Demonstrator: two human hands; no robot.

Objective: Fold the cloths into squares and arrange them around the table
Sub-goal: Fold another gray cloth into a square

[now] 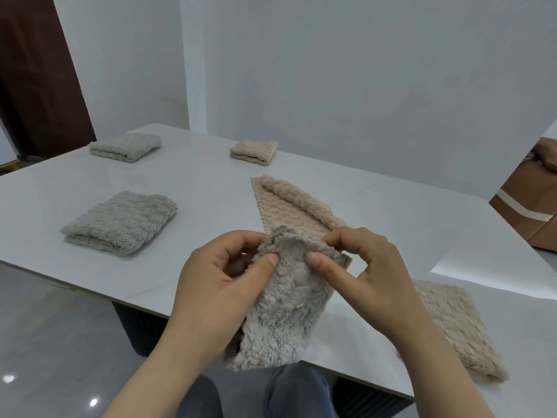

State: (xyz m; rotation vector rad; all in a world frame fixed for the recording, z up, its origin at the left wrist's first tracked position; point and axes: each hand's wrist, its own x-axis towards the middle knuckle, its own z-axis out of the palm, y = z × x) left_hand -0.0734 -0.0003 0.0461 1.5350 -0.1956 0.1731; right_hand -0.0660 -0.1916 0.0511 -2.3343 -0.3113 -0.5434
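Pinching the grey cloth (286,300) at its top edge, left hand (220,276) and right hand (364,273) are gripping it at lower centre of frame, cloth hanging below both, over the tabletop (196,182) edge.

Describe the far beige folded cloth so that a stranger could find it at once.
Start at the white table and look along its far edge. Two folded squares lie there; the beige folded cloth is the right one. Its neighbour, the grey folded cloth, differs in colour, and the other beige cloths lie nearer.
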